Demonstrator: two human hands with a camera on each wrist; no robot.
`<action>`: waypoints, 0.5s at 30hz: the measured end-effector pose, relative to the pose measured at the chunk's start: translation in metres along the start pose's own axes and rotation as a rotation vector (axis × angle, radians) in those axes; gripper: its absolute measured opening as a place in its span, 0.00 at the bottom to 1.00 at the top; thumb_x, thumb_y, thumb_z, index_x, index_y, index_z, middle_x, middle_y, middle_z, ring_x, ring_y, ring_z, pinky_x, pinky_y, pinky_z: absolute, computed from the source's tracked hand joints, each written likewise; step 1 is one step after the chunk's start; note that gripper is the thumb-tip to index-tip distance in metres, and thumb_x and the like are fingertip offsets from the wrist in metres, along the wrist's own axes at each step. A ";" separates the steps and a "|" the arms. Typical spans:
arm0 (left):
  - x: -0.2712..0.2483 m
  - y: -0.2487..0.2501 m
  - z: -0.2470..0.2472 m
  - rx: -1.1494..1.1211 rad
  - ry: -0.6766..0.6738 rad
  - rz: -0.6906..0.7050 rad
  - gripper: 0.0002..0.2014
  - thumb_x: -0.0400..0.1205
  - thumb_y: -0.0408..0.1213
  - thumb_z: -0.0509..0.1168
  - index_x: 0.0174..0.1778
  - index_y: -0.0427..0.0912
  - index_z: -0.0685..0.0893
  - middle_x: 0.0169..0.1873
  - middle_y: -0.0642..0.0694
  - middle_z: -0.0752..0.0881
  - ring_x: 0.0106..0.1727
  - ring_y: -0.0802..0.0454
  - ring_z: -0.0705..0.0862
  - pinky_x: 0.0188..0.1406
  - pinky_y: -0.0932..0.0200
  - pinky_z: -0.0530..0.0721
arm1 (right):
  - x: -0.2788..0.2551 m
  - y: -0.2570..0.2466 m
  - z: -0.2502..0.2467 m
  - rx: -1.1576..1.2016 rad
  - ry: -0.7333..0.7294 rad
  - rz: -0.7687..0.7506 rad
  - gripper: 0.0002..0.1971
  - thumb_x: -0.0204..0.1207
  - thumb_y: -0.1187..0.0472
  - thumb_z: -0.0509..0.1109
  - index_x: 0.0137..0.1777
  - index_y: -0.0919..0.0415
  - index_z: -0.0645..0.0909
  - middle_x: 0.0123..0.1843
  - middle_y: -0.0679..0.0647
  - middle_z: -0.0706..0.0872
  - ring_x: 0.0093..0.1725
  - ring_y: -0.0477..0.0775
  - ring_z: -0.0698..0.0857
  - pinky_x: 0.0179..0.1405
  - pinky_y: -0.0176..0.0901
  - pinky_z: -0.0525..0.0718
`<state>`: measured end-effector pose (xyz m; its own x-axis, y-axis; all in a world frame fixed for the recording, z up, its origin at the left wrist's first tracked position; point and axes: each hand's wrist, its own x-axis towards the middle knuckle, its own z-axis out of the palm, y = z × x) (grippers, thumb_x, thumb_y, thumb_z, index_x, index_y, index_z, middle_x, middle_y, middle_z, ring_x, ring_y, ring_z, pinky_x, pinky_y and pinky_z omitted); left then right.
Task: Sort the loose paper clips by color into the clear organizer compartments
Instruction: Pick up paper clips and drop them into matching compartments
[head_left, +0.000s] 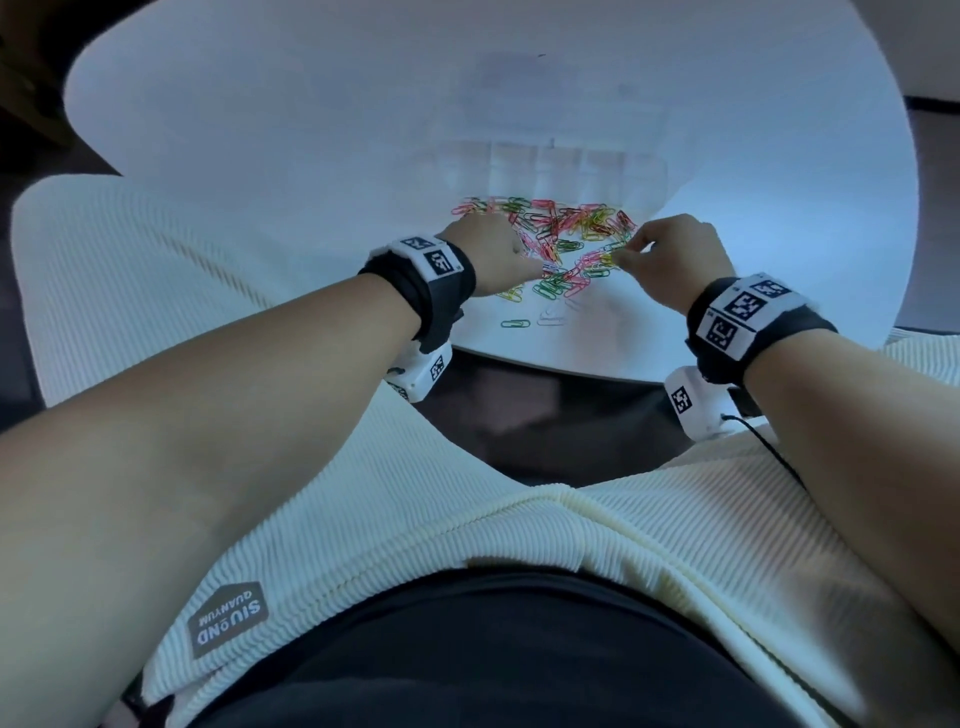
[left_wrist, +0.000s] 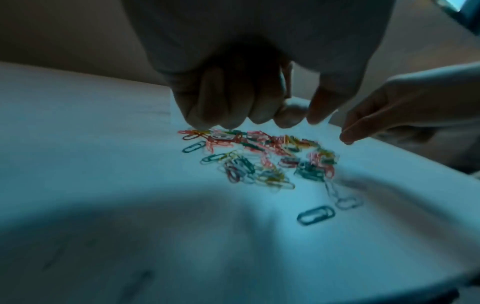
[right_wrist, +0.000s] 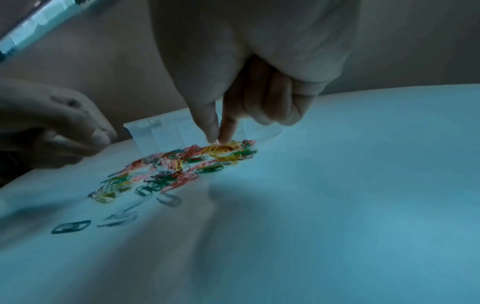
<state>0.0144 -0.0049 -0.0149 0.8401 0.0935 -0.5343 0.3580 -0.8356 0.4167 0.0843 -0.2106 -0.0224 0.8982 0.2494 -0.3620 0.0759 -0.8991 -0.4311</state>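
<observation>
A pile of loose paper clips (head_left: 561, 234) in red, pink, yellow, green and pale colours lies on the white table (head_left: 311, 156). Just behind the pile stands the clear organizer (head_left: 556, 166), faint against the table, and its compartments (right_wrist: 155, 131) look bare. My right hand (right_wrist: 219, 139) pinches a yellow clip (right_wrist: 223, 149) between thumb and forefinger at the pile's right end. My left hand (left_wrist: 298, 118) hovers over the pile's left part (left_wrist: 259, 156) with its fingers curled downward. No clip shows in it.
A lone green clip (head_left: 516, 323) and a pale one (head_left: 550, 318) lie apart, nearer the table's front edge (head_left: 545, 364). Below that edge are a dark gap and my cream ribbed clothing (head_left: 363, 519). Bare tabletop stretches left and right of the pile.
</observation>
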 end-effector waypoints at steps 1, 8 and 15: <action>0.002 -0.003 0.004 0.056 0.015 0.006 0.16 0.75 0.47 0.65 0.25 0.46 0.68 0.24 0.47 0.68 0.28 0.47 0.65 0.28 0.57 0.62 | 0.001 0.004 0.002 -0.042 0.016 -0.013 0.06 0.77 0.52 0.71 0.46 0.52 0.87 0.45 0.55 0.86 0.43 0.56 0.83 0.42 0.43 0.81; 0.003 -0.005 0.014 0.213 -0.006 -0.016 0.11 0.73 0.49 0.72 0.40 0.44 0.86 0.38 0.49 0.88 0.40 0.45 0.86 0.41 0.54 0.84 | 0.005 0.010 0.013 -0.179 0.030 -0.071 0.12 0.78 0.55 0.70 0.58 0.43 0.88 0.59 0.55 0.89 0.51 0.59 0.87 0.44 0.39 0.78; 0.001 -0.006 0.013 0.213 -0.002 -0.017 0.04 0.73 0.39 0.67 0.38 0.46 0.88 0.39 0.49 0.89 0.41 0.44 0.86 0.41 0.54 0.85 | 0.007 0.011 0.016 -0.190 0.045 -0.067 0.06 0.76 0.54 0.72 0.49 0.47 0.90 0.47 0.56 0.89 0.39 0.59 0.82 0.37 0.42 0.77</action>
<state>0.0081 -0.0067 -0.0280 0.8339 0.1082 -0.5413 0.2782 -0.9293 0.2429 0.0842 -0.2126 -0.0429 0.9064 0.2987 -0.2987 0.2129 -0.9337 -0.2879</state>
